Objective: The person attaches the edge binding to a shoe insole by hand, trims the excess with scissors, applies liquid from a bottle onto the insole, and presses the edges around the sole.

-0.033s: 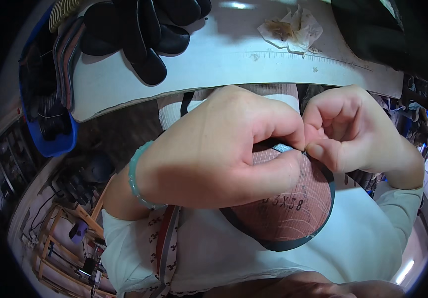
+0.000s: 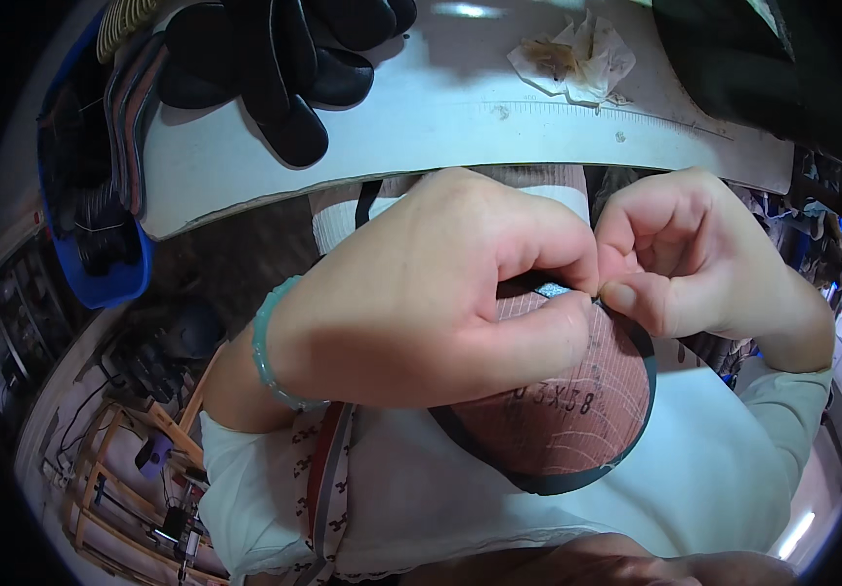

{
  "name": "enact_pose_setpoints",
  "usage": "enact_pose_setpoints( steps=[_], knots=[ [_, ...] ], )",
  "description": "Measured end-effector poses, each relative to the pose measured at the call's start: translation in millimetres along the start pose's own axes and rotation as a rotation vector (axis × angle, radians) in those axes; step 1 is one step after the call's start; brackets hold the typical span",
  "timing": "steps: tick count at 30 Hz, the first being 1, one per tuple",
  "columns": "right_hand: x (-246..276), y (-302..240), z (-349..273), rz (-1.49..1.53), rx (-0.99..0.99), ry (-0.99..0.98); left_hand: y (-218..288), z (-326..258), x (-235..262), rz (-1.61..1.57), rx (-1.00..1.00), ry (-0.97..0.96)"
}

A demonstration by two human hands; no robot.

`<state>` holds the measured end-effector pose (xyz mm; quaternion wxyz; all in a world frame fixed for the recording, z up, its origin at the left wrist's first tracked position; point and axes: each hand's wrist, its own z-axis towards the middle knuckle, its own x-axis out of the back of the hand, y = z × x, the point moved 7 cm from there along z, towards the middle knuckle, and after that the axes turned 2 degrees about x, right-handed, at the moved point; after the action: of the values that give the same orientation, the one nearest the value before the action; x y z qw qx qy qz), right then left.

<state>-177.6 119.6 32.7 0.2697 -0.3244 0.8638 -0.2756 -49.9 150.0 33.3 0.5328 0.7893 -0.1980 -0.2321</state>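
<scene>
A reddish-brown shoe insole (image 2: 568, 430) with a dark rim is held over my lap, its lined underside facing up. My left hand (image 2: 431, 293), with a pale green bead bracelet (image 2: 267, 347) on the wrist, covers the insole's upper part and grips it between thumb and fingers. My right hand (image 2: 694, 254) pinches the insole's top edge, fingertips touching those of my left hand. A thin grey strip (image 2: 553, 290) shows between the fingertips there. The rest of the insole's top end is hidden by my hands.
A white worktable (image 2: 460, 117) curves across the top. On it lie a pile of black insoles (image 2: 274, 59) and a crumpled tissue (image 2: 572, 54). A blue bin (image 2: 99, 283) with stacked soles stands at the left. A dark object (image 2: 734, 59) sits at the upper right.
</scene>
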Motion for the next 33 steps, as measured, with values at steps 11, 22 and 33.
enact_pose_setpoints(
  steps=[11,22,33],
  knots=[
    [-14.4,-41.3,-14.6,-0.930,0.634,-0.088,-5.4,3.5,-3.0,0.056,0.006,-0.014],
    [-24.3,-43.8,-2.8,-1.199,0.721,0.013,-6.5,4.7,2.0,0.055,-0.013,0.084],
    [2.1,6.4,9.8,-0.027,-0.048,-0.048,-4.2,-3.2,2.8,0.058,-0.020,0.043]
  ],
)
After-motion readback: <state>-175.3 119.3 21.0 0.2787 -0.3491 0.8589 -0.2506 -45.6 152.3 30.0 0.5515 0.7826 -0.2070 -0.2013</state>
